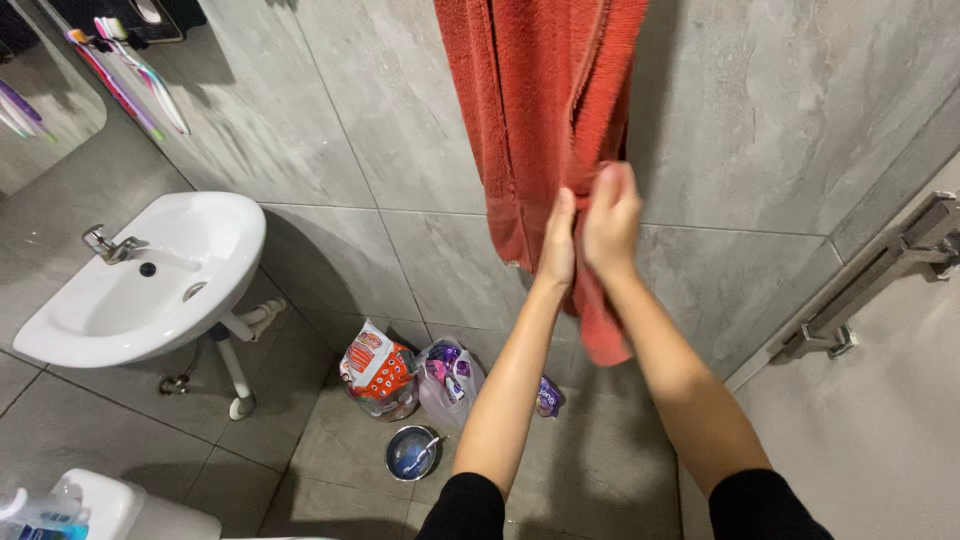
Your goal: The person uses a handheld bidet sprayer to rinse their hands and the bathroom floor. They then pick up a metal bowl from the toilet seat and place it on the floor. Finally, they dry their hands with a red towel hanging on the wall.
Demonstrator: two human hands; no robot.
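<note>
A red-orange towel point(535, 110) hangs down the grey tiled wall in the head view. Both my arms reach up to its lower part. My right hand point(612, 218) is closed around a fold of the towel, bunching the cloth. My left hand point(559, 240) presses flat against the same fold just to the left, fingers together and touching the right hand. The towel's bottom end point(603, 335) dangles below and behind my right forearm.
A white wall basin point(215, 275) with a tap point(108, 245) is at the left, toothbrushes point(135, 75) above it. On the floor stand plastic bags point(378, 370) and a small metal bowl point(412, 452). A metal door handle point(880, 275) is at the right.
</note>
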